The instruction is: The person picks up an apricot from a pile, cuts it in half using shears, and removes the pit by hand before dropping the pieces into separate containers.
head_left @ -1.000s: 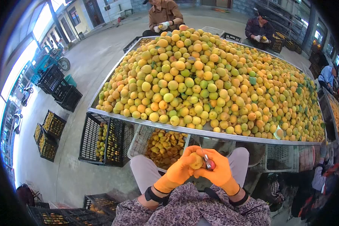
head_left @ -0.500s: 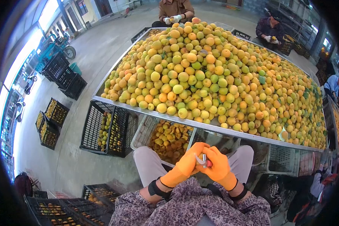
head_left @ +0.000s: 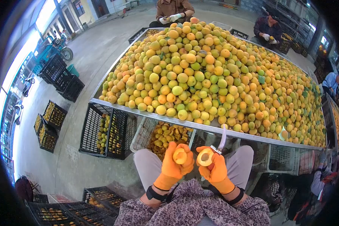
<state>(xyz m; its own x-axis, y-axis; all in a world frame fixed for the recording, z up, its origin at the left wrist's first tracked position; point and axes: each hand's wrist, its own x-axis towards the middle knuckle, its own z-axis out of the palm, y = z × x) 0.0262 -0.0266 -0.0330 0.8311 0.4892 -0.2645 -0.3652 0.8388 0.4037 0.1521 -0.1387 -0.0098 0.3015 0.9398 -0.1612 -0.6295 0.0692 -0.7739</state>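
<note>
My left hand (head_left: 171, 168), in an orange glove, is closed around one apricot half (head_left: 180, 156) with its cut face up. In my right hand (head_left: 217, 173), also gloved in orange, is the other half (head_left: 205, 159), showing a hollow in its flesh. That same hand grips a small curved knife (head_left: 223, 140), its blade pointing away from me; most of the handle is hidden. Both hands are above my lap, a little apart, in front of a metal-edged table (head_left: 169, 119) heaped with whole apricots (head_left: 192, 81).
Beneath the table edge, a crate (head_left: 139, 135) holds split apricots (head_left: 167, 133). Black crates (head_left: 108, 130) stand to its left, and more (head_left: 60, 211) are at lower left. Two people (head_left: 174, 11) (head_left: 268, 30) wearing white gloves sit across the table.
My hands have moved apart, and the fruit between them is now in two halves, one in each hand. The knife blade has swung to point forward.
</note>
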